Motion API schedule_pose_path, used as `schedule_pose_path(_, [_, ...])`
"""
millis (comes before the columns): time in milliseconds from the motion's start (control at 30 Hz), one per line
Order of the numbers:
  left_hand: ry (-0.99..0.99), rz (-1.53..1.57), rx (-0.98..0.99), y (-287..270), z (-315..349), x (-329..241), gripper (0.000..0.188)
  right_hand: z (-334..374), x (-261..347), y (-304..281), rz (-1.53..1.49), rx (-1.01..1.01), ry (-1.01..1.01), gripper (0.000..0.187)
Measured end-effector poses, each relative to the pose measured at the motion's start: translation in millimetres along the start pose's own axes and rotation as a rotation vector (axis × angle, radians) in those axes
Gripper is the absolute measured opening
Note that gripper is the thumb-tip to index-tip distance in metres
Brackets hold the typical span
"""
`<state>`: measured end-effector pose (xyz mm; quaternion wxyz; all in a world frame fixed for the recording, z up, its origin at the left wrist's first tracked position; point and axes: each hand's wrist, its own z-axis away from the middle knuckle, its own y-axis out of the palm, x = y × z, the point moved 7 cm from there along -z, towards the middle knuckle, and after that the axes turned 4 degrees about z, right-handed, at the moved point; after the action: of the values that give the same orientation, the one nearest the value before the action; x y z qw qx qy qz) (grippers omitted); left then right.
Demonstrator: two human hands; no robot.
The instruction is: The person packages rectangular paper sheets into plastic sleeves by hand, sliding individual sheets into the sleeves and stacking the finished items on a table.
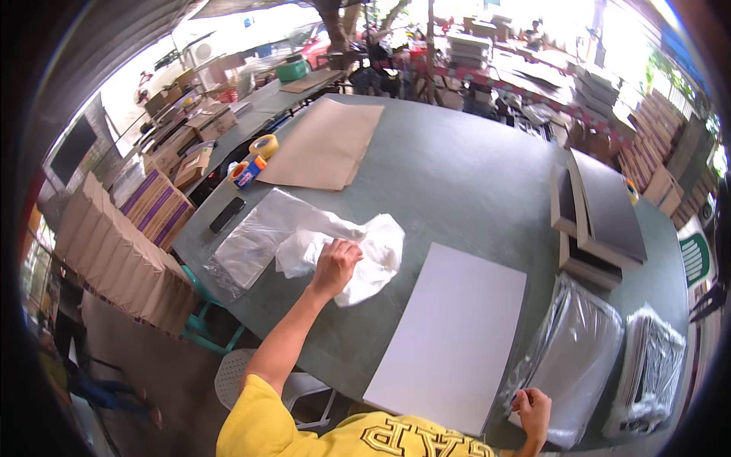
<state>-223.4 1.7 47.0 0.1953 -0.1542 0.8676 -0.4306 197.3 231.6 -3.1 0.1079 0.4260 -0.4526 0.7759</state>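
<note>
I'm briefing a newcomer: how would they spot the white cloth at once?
On the big grey-green table, find the person's left hand. Under it lies the white cloth. Unlike the flat clear plastic to its left and the flat white board to its right, it is crumpled.

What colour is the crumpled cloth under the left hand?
White. The cloth shows best in the head view, the only one.

Left fingers [347,250] on crumpled white cloth [383,242] — curled right fingers [523,399] near a plastic-wrapped pack [582,346].
</note>
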Motion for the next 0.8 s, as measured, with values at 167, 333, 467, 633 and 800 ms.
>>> schedule_pose_path(167, [-0.275, 0.249, -0.374, -47, -15, 36, 0.009, -22, 35, 4, -0.034, -0.097, -0.182, 0.019])
schedule_pose_path(333, [-0.435, 0.37, -0.238, -26, 2, 41, 0.01, -30, 51, 45, -0.343, 0.075, -0.123, 0.026])
schedule_pose_path(467, [-0.741, 0.691, 0.069, 6, 26, -48, 0.013, -31, 61, 105, -0.631, 0.306, -0.086, 0.043])
schedule_pose_path(633, [-0.144, 0.952, 0.585, 50, 61, -163, 0.031, -41, 76, 143, -1.106, 0.575, 0.13, 0.057])
schedule_pose_path(800, [-0.082, 0.72, 0.376, 64, 46, -170, 0.049, -45, 75, 130, -0.915, 0.502, 0.052, 0.049])
